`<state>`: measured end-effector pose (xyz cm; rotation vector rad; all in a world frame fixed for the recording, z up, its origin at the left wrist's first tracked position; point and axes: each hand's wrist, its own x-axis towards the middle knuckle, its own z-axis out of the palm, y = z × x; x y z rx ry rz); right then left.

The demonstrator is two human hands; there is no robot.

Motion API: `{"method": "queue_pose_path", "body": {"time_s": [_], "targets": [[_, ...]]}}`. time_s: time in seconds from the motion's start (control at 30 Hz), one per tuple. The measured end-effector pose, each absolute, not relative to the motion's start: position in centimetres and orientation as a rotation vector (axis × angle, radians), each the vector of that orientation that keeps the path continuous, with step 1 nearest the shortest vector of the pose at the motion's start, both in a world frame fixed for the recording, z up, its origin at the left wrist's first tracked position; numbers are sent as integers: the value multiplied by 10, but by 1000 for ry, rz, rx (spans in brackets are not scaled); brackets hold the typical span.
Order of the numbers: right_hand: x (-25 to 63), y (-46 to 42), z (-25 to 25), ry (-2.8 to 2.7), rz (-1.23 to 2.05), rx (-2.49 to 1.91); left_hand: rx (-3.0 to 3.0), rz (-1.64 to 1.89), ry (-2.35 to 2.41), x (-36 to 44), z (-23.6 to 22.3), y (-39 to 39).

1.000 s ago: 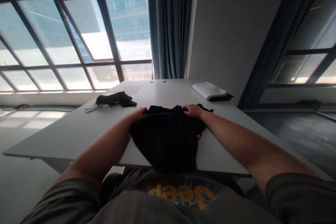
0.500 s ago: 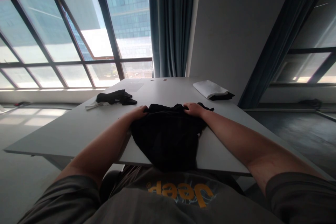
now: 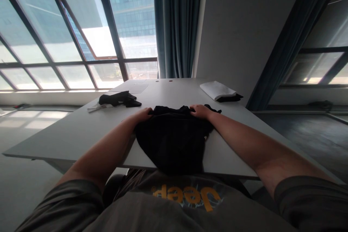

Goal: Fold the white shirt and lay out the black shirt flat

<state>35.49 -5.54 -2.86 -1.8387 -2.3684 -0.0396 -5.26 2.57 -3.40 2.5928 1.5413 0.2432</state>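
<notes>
A black garment (image 3: 171, 137) lies spread in front of me, its near end reaching the table's front edge; its exact kind I cannot make out. At its far left corner, my left hand (image 3: 144, 114) is closed on the cloth. My right hand (image 3: 200, 111) grips the far edge on the other side, fingers curled into the fabric. Between the hands the far edge looks bunched and wavy. A bit of black cloth (image 3: 213, 108) sticks out beyond my right hand.
The white table (image 3: 95, 137) carries a crumpled black cloth (image 3: 116, 99) over something white at the left. Back right lies a folded white cloth (image 3: 217, 90) on a black one (image 3: 231, 98). Blue curtains (image 3: 178, 25) and a windowed wall stand behind.
The view has tilted very slightly, so the table and cloths sit a little higher in the picture. Both hands keep their hold on the black garment, nearly still.
</notes>
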Motion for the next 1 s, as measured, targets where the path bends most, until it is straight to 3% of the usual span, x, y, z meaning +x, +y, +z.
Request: {"method": "queue_pose_path", "body": {"time_s": [1.0], "targets": [[354, -57, -27, -2393, -51, -1857, 2619, 200, 1542, -52, -35, 29]]}}
